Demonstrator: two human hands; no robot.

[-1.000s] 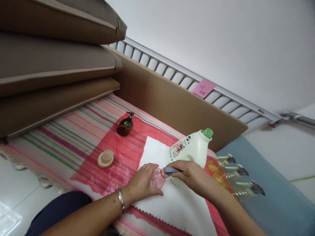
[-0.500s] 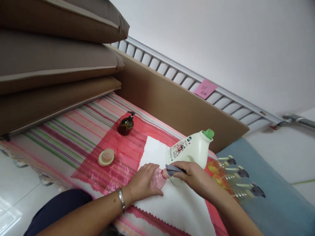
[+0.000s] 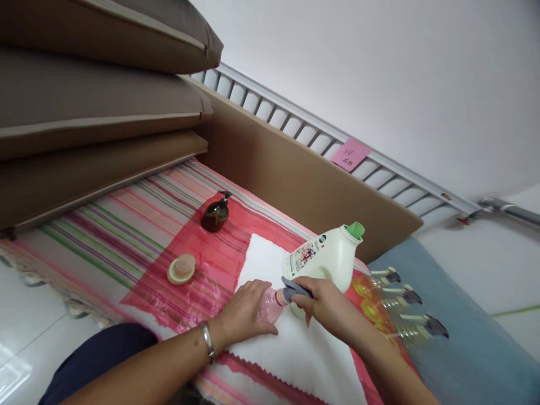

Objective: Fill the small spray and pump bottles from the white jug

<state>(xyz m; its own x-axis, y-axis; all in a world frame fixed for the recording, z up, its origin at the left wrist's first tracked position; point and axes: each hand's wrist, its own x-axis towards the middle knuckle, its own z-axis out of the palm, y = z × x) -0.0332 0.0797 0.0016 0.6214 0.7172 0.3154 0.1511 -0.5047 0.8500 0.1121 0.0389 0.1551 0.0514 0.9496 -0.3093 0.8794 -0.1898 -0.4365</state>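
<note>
My left hand (image 3: 244, 312) curls round a clear pink bottle (image 3: 270, 306), which lies tilted with its neck toward the right. My right hand (image 3: 323, 301) grips a grey spray head (image 3: 295, 287) at the bottle's neck; fingers hide part of it, so I cannot tell how firmly it sits there. Just behind stands a pale green detergent jug (image 3: 341, 256) with an uncapped green spout, partly covered by my right hand. Beneath both hands is a white cloth (image 3: 291, 351) with a zigzag edge.
A dark pump bottle (image 3: 215, 215) and a small round pale cap (image 3: 182, 268) rest on red film (image 3: 219, 244) over a striped cloth. Several clear bottles (image 3: 390, 306) with yellow contents are at the right. Brown cushions (image 3: 101, 95) are stacked left; a brown panel (image 3: 274, 152) stands behind.
My right hand has turned slightly, with its fingers lower, and the grey spray head has rotated in its grip. My left hand still holds the pink bottle.
</note>
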